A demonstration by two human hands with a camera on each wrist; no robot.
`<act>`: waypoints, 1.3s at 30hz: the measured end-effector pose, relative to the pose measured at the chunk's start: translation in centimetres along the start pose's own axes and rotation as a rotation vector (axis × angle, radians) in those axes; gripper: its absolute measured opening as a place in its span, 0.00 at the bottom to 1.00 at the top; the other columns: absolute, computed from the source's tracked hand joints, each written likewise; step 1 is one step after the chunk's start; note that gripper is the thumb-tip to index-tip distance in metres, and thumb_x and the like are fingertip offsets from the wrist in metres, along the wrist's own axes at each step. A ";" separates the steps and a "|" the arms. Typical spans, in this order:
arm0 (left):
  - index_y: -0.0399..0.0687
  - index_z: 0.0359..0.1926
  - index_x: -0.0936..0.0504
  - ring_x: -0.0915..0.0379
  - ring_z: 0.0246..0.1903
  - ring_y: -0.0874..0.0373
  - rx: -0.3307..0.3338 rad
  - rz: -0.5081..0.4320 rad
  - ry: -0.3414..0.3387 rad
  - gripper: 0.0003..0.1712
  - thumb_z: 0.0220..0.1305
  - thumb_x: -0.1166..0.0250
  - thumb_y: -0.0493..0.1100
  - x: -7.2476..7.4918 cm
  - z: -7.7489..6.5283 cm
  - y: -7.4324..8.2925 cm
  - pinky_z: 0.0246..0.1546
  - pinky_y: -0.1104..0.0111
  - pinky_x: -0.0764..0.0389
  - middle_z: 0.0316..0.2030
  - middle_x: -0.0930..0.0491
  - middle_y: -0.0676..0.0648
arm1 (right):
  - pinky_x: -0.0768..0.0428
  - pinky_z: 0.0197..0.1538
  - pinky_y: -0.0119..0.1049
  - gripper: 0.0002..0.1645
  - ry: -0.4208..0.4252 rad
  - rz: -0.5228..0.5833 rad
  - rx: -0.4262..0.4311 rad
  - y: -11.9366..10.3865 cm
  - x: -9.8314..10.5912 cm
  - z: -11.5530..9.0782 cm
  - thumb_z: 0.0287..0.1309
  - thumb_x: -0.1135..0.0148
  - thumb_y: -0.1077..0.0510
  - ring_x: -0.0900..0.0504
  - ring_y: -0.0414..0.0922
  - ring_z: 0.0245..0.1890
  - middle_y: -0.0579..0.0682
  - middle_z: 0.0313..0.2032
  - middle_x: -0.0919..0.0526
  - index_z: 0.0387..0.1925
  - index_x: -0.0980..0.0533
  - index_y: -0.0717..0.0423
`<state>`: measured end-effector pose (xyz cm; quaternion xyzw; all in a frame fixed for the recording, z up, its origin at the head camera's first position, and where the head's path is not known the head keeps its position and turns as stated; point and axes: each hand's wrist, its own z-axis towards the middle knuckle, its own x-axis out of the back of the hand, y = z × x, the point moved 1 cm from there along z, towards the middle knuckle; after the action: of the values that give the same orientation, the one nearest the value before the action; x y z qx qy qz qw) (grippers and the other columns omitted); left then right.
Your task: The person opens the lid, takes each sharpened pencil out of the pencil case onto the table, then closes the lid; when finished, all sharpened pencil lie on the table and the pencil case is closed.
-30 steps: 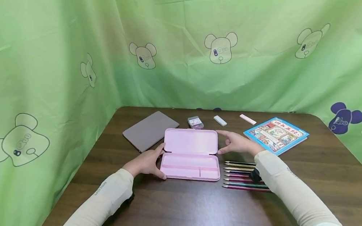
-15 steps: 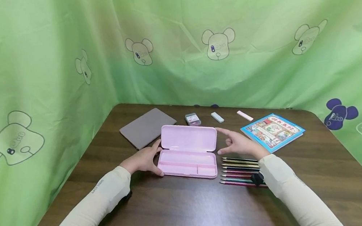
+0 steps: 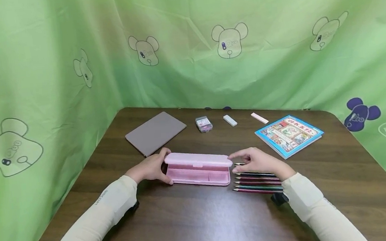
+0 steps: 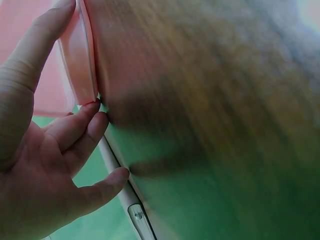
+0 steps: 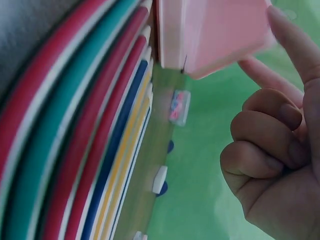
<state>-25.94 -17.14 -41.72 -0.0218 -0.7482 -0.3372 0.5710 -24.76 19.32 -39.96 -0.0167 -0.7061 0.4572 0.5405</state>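
A pink pencil case [image 3: 197,169] stands on the table with its lid half lowered over the divided base. My left hand [image 3: 150,168] holds its left end, thumb at the front corner and fingers toward the back. Seen from the left wrist, fingertips touch the end wall of the case [image 4: 77,55]. At the right end, my right hand [image 3: 258,161] reaches its index finger to the lid's corner, with the thumb near the edge. In the right wrist view the other fingers [image 5: 262,132] are curled into the palm. Colored pencils [image 3: 256,184] lie in a row under this hand.
Behind the case are a grey notebook [image 3: 155,132], a small clear box [image 3: 204,124], a whitish block [image 3: 230,120] and a pink strip [image 3: 259,118]. A blue-edged picture book [image 3: 289,135] lies at right. Green cloth [image 3: 188,74] hangs behind the brown table [image 3: 189,225].
The pencil case's lid has swung forward and down from standing back to half lowered. My right index finger moved forward with it. The left hand stays at the left end.
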 end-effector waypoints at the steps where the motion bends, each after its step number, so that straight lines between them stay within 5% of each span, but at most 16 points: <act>1: 0.45 0.57 0.43 0.27 0.46 0.51 0.004 0.006 0.000 0.53 0.33 0.21 0.56 0.0 0.0 -0.1 0.51 0.57 0.28 0.48 0.24 0.41 | 0.41 0.21 0.27 0.25 -0.011 0.000 0.011 0.0 -0.2 0.1 0.50 0.33 0.46 0.48 0.30 0.15 0.37 0.13 0.46 0.49 0.22 0.53; 6: 0.48 0.56 0.41 0.29 0.47 0.53 0.019 -0.002 -0.024 0.51 0.35 0.22 0.58 -0.1 0.5 -0.2 0.54 0.57 0.30 0.52 0.25 0.41 | 0.42 0.21 0.26 0.21 -0.032 -0.037 -0.012 -0.2 -0.7 0.7 0.49 0.33 0.43 0.47 0.31 0.14 0.38 0.13 0.44 0.41 0.18 0.50; 9: 0.47 0.56 0.41 0.29 0.48 0.53 0.019 -0.003 -0.034 0.51 0.36 0.23 0.58 -0.2 0.6 -0.2 0.55 0.56 0.30 0.53 0.26 0.41 | 0.37 0.24 0.27 0.21 -0.012 -0.107 -0.014 -0.4 -0.9 1.1 0.45 0.32 0.40 0.40 0.34 0.18 0.41 0.16 0.34 0.39 0.18 0.47; 14: 0.44 0.60 0.41 0.29 0.50 0.51 0.000 0.021 -0.038 0.52 0.37 0.24 0.58 -0.4 0.8 0.0 0.55 0.57 0.31 0.52 0.26 0.41 | 0.27 0.40 0.34 0.26 0.017 -0.252 -0.010 -0.7 -1.5 1.7 0.38 0.28 0.38 0.25 0.42 0.37 0.45 0.36 0.23 0.40 0.18 0.45; 20: 0.44 0.68 0.46 0.33 0.57 0.49 -0.015 0.016 -0.089 0.61 0.38 0.26 0.62 -0.5 1.0 0.3 0.58 0.55 0.33 0.59 0.31 0.40 | 0.29 0.56 0.50 0.35 -0.028 -0.275 -0.059 -0.7 -1.9 1.9 0.39 0.28 0.39 0.28 0.53 0.56 0.54 0.56 0.27 0.51 0.22 0.48; 29: 0.49 0.67 0.42 0.24 0.24 0.63 0.021 -0.040 -0.139 0.53 0.42 0.26 0.57 -0.2 1.7 0.7 0.45 0.64 0.27 0.54 0.28 0.42 | 0.29 0.57 0.51 0.40 -0.050 -0.301 -0.093 -1.2 -2.4 2.5 0.36 0.27 0.37 0.27 0.53 0.57 0.55 0.56 0.25 0.53 0.23 0.51; 35: 0.50 0.65 0.40 0.29 0.46 0.55 0.029 0.056 -0.110 0.54 0.38 0.25 0.60 0.2 1.6 1.0 0.52 0.60 0.29 0.53 0.26 0.44 | 0.28 0.56 0.51 0.40 -0.046 -0.345 -0.091 -1.9 -2.7 2.5 0.37 0.28 0.37 0.26 0.53 0.56 0.55 0.56 0.25 0.53 0.23 0.52; 39: 0.50 0.65 0.40 0.29 0.50 0.52 0.026 0.074 -0.095 0.55 0.37 0.24 0.60 0.1 1.3 1.2 0.53 0.57 0.29 0.54 0.26 0.43 | 0.27 0.55 0.51 0.40 -0.034 -0.377 -0.094 -2.2 -2.8 2.0 0.38 0.29 0.36 0.27 0.53 0.57 0.55 0.57 0.26 0.53 0.23 0.51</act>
<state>-26.53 -15.53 -41.21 -0.0581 -0.7773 -0.3047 0.5474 -24.14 15.29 -40.56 0.0984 -0.7261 0.3148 0.6034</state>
